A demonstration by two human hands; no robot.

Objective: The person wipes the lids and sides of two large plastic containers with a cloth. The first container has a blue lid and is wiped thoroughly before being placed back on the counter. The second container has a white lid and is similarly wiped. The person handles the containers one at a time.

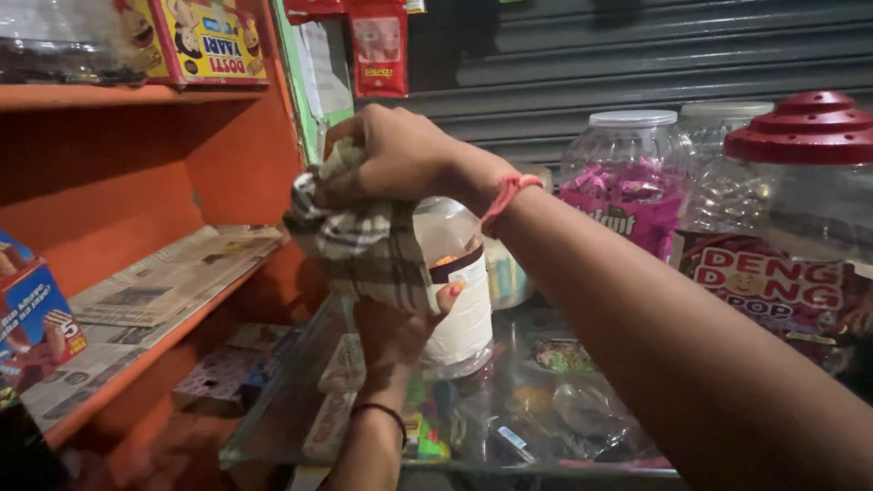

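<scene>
My right hand (391,159) presses a checked cloth (359,241) onto the top of a clear plastic jar (459,273) with a white and brown label. The cloth hangs down over the jar's left side. My left hand (400,327) grips the jar from below and the side, thumb on the label. The jar is held just above a glass counter top (273,427). A red thread band circles my right wrist and a dark band my left wrist.
Big clear sweet jars stand at the right: one with pink sweets (627,182) and one with a red lid (805,127). Orange shelves (136,309) lined with newspaper are on the left, with a small box (36,318). A grey shutter is behind.
</scene>
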